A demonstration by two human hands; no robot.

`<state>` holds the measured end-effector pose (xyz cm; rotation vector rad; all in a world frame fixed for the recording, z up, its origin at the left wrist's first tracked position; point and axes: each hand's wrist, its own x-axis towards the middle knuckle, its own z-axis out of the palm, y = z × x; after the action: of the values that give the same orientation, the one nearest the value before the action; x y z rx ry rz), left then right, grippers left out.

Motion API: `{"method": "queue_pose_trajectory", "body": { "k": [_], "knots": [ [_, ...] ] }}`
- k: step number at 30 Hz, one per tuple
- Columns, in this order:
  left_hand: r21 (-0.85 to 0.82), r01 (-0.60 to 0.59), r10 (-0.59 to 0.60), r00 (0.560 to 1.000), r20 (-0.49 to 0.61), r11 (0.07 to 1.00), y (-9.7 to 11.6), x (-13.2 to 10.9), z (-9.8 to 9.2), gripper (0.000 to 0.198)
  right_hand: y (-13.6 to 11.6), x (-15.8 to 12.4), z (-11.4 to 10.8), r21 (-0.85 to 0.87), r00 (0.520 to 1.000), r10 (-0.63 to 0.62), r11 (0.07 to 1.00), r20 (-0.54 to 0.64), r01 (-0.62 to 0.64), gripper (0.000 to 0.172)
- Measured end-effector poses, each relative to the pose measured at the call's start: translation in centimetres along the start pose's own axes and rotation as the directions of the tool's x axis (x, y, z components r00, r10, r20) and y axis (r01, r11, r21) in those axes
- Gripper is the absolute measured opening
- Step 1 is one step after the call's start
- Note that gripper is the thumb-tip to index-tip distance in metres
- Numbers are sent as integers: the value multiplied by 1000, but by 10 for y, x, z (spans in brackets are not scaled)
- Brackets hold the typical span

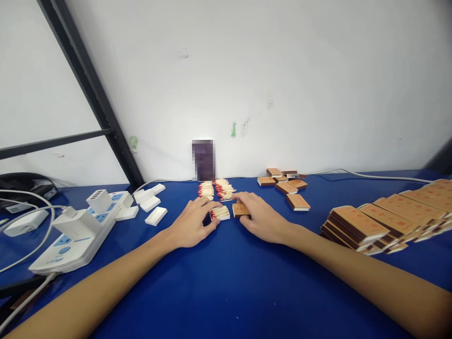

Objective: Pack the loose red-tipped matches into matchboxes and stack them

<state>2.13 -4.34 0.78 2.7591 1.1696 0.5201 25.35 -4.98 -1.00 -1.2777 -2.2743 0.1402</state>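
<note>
On the blue table, my left hand (192,221) grips a small white matchbox tray (224,214) between thumb and fingers. Red-headed matches lie inside the tray. Just to its right, my right hand (263,220) has its thumb and fingers around an orange-brown matchbox sleeve (240,210). A narrow gap separates tray and sleeve, and the two are roughly in line. Beyond my hands lie two heaps of loose matches, a left heap (205,190) and a right heap (225,189).
Several white trays (156,216) lie left, near a power strip (79,252) with plugged-in chargers and cables. Several matchboxes (298,202) are scattered at back right. Stacked matchboxes (362,223) stand far right. A dark pixelated rectangle (204,160) stands against the wall.
</note>
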Motion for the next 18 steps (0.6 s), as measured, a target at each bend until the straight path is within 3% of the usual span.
{"method": "queue_pose_trajectory", "body": {
  "k": [6,14,18],
  "knots": [
    [-49,24,-25,999,-25,999,-3,1,3,41,-2,-4,-2,141,990,-130,982,48,122,56],
    [-145,15,-20,999,-28,989,-2,4,0,33,0,-1,-5,233,996,-81,970,35,71,46],
    [-158,12,-19,999,-44,987,-4,4,0,32,1,0,-5,240,992,-122,964,23,113,43]
  ]
}}
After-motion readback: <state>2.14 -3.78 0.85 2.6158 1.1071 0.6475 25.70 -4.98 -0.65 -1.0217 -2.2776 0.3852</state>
